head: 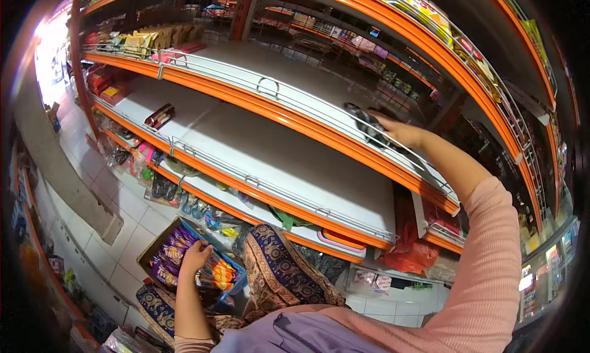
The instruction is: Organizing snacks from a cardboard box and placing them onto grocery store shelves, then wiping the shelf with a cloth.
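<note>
My right hand (400, 132) reaches over the wire rail of an orange-edged shelf (276, 104), its fingers on a dark checked cloth (366, 122) lying on the white surface. Whether the fingers grip the cloth is hard to tell. Low at the left, my left hand (198, 256) is over an open cardboard box (154, 247) beside my knee. Purple snack packets (173, 256) lie in that box under and beside the hand, with orange packets (223, 274) to its right. The left fingertips are bent, and what they hold, if anything, does not show.
Below the upper shelf, a dark red packet (160, 116) lies on a white shelf (258, 154). Yellow packets (138, 44) stand at the upper left. Wire rails edge the shelves. Bagged goods and a red plastic bag (408, 256) are lower down. A concrete ledge (60, 168) runs along the left.
</note>
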